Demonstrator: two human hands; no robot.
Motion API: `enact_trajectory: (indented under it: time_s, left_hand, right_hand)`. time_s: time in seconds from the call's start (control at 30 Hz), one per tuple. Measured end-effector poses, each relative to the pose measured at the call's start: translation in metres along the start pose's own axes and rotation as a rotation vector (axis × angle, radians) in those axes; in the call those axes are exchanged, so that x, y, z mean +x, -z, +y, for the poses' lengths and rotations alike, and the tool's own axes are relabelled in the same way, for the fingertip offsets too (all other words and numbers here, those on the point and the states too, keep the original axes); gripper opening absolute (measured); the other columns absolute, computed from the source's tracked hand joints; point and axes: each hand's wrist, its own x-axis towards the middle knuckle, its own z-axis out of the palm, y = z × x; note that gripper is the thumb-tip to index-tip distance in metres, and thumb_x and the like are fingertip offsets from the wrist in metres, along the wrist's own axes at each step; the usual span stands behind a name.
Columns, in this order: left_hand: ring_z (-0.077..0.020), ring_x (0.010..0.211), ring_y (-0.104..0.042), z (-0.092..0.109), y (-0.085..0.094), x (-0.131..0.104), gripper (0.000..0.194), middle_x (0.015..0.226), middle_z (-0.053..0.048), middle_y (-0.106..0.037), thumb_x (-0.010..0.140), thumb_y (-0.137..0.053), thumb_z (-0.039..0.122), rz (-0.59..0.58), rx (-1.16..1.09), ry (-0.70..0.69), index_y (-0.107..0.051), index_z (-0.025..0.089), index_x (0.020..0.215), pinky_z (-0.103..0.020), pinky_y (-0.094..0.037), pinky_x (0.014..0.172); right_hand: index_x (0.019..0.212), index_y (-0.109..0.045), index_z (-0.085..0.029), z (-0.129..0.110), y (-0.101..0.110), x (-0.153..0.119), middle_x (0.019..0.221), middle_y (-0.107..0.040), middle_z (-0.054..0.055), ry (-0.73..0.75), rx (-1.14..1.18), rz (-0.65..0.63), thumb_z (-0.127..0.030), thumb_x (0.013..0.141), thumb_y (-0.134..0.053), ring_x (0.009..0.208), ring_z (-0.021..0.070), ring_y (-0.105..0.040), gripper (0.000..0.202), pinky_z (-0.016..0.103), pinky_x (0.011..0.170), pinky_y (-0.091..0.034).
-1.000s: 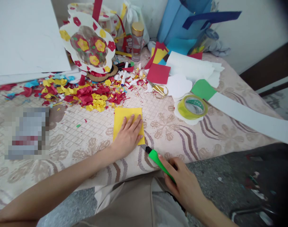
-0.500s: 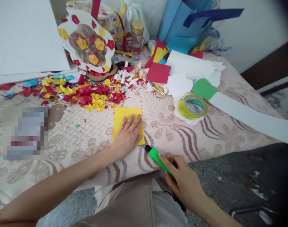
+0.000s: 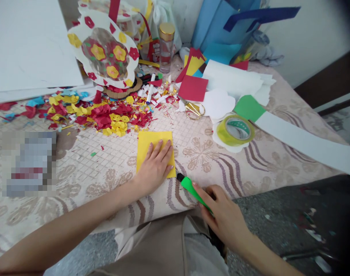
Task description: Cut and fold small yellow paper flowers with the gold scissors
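Note:
A yellow paper square [image 3: 147, 147] lies on the patterned tablecloth near the table's front edge. My left hand [image 3: 156, 163] rests flat across its lower right part, fingers spread, pressing it down. In my right hand [image 3: 221, 209] is a green utility knife [image 3: 192, 189] with a black tip, the index finger stretched along its top. The blade end is at the paper's lower right corner; whether it touches the paper I cannot tell.
Red, yellow and blue paper cutouts [image 3: 102, 115] are heaped behind the paper. Gold-handled scissors [image 3: 194, 109], a tape roll [image 3: 235, 130] and a long white strip [image 3: 304, 138] lie to the right. A flower-decorated lantern [image 3: 105, 57] and a glass bottle [image 3: 166, 48] stand at the back.
The utility knife's tip has shifted slightly right and up, from under the paper's bottom edge to beside its corner. My left hand stays on the paper.

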Motion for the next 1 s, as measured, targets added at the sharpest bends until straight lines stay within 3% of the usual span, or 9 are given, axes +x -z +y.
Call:
enact_trajectory:
  time_s: [1.0]
  left_hand:
    - [-0.031,0.14,-0.017,0.0,0.002,0.0,0.052,0.15,-0.013,-0.026,0.092,-0.036,0.029,-0.008,-0.004,-0.004,-0.032,0.009,0.14,-0.053,-0.016,0.113]
  right_hand:
    - [0.143,-0.032,-0.026,0.01,0.005,0.022,0.086,-0.049,0.007,0.001,-0.038,0.022,-0.017,0.084,-0.046,0.08,0.0228,-0.05,0.061,0.033,0.062,-0.047]
